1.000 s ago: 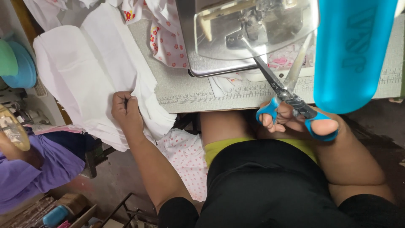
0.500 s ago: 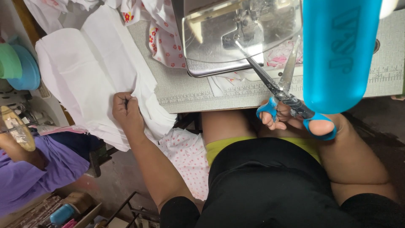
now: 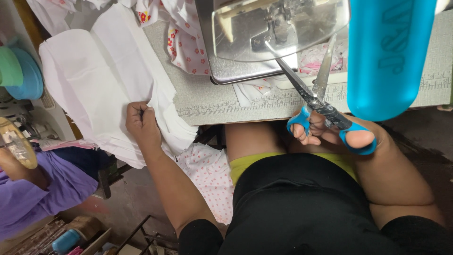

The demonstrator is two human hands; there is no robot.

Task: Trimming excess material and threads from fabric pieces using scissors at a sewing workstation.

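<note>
My right hand [image 3: 330, 134] grips blue-handled scissors [image 3: 315, 97], whose blades are spread and point up toward the needle area of a sewing machine [image 3: 264, 38]. Under the machine lies pink-printed fabric [image 3: 314, 59]. My left hand [image 3: 141, 123] pinches the edge of a pile of white cloth [image 3: 94, 85] that hangs off the left end of the grey sewing table [image 3: 207, 101].
A blue cylinder [image 3: 387, 52] hangs close to the camera at the upper right. White fabric with red flowers [image 3: 186, 42] lies beside the machine. A person in purple [image 3: 33, 184] sits at the left near blue and green round things [image 3: 19, 71]. A crate [image 3: 75, 238] stands on the floor.
The scissor blades have spread apart and shifted slightly left toward the machine. My left hand has kept its hold on the white cloth.
</note>
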